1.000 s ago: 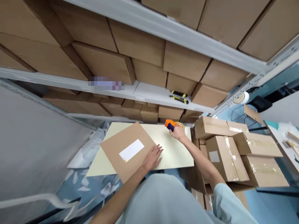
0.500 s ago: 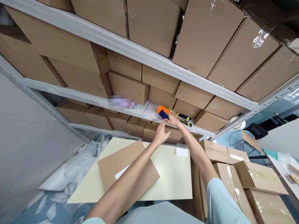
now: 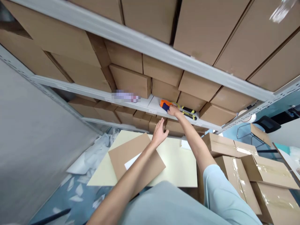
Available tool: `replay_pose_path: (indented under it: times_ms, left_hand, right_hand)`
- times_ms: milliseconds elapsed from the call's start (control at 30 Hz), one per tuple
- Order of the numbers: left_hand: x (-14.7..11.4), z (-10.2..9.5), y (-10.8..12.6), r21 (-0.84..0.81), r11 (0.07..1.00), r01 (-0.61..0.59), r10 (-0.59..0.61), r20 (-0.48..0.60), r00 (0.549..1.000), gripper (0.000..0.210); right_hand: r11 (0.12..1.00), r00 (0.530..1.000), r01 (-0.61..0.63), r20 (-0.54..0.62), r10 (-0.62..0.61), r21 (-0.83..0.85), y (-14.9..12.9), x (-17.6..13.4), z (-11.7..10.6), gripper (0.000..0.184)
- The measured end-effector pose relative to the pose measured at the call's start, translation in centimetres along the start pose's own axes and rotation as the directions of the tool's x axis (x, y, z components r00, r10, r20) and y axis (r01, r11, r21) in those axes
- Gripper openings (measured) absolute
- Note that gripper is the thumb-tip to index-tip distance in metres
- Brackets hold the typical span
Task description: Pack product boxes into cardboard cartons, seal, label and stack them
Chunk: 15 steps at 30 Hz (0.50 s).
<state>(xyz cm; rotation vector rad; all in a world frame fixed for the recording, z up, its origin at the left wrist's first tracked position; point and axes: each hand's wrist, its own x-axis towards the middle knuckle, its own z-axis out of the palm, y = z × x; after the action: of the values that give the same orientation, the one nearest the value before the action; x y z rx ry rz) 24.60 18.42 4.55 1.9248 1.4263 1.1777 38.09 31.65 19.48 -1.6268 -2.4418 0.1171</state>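
Note:
My right hand (image 3: 173, 110) is closed on an orange and dark-blue tape dispenser (image 3: 164, 104), which sits at the front of the middle shelf. Its far side is hidden by my fingers. Just right of it on the shelf lie black and yellow utility knives (image 3: 190, 115). My left hand (image 3: 159, 133) is held over the far edge of the table, fingers stretched out and thumb apart, with nothing in it. Beneath my left forearm a flat brown cardboard piece (image 3: 138, 156) rests on the pale table (image 3: 180, 168), a white paper (image 3: 131, 161) on top of it.
Brown cardboard boxes (image 3: 199, 86) fill the grey metal shelving (image 3: 145, 43). More taped boxes (image 3: 241, 178) are stacked right of the table. A small white item (image 3: 185, 144) lies near the table's far right corner. Crumpled wrapping (image 3: 90, 157) is on the floor at left.
My left hand has drawn back from beside the dispenser, and its fingers are apart from it. My right hand stays on the dispenser. The camera view has shifted a little.

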Motion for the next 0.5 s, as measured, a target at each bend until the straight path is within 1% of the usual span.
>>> replay_pose_path:
  times_ms: [67,100,133,200,233,267,333,400,433,500]
  left_hand:
    - [-2.7,-0.8,-0.9,0.016,1.000,0.012,-0.012,-0.001,1.000,0.080]
    - [-4.4,-1.4,-1.7,0.024,0.999,0.024,-0.024,-0.013,1.000,0.079]
    - [-6.5,-2.2,-2.7,0.038,0.998,0.049,-0.048,-0.027,0.998,0.078]
    - [-11.6,-4.2,-4.8,0.074,0.987,0.143,-0.137,-0.077,0.988,0.080]
    - [-14.4,-5.2,-5.8,0.094,0.976,0.197,-0.188,-0.096,0.977,0.080]
    - [-17.3,-6.3,-6.4,0.117,0.959,0.258,-0.246,-0.111,0.963,0.080]
    - [-22.7,-8.0,-6.8,0.169,0.918,0.360,-0.344,-0.116,0.932,0.079]
    - [-26.9,-9.0,-6.0,0.222,0.886,0.407,-0.398,-0.085,0.914,0.079]
    - [-28.5,-9.2,-5.4,0.245,0.881,0.404,-0.404,-0.054,0.913,0.080]
    - [-30.4,-8.8,-4.1,0.285,0.888,0.362,-0.385,0.028,0.923,0.080]
  right_hand:
    - [0.993,0.993,-0.119,0.016,0.119,-0.009,0.4,-0.7,0.8,0.034]
    - [0.987,0.988,-0.157,-0.004,0.157,-0.011,0.8,-1.4,1.4,0.043]
    - [0.984,0.982,-0.177,-0.072,0.176,-0.008,1.2,-2.3,2.3,0.051]
    - [0.983,0.961,-0.174,-0.209,0.181,0.050,1.9,-5.5,4.6,0.061]
    - [0.980,0.949,-0.172,-0.250,0.192,0.100,2.3,-7.8,6.2,0.063]
    - [0.971,0.942,-0.174,-0.261,0.213,0.164,2.6,-10.4,8.0,0.063]
    - [0.926,0.934,-0.217,-0.212,0.289,0.309,2.7,-16.6,12.4,0.061]
    - [0.839,0.914,-0.305,-0.108,0.390,0.451,2.1,-23.4,17.2,0.058]
    - [0.779,0.896,-0.361,-0.042,0.442,0.513,1.5,-26.6,19.4,0.057]
    - [0.637,0.841,-0.476,0.102,0.531,0.606,-0.1,-32.3,23.4,0.053]
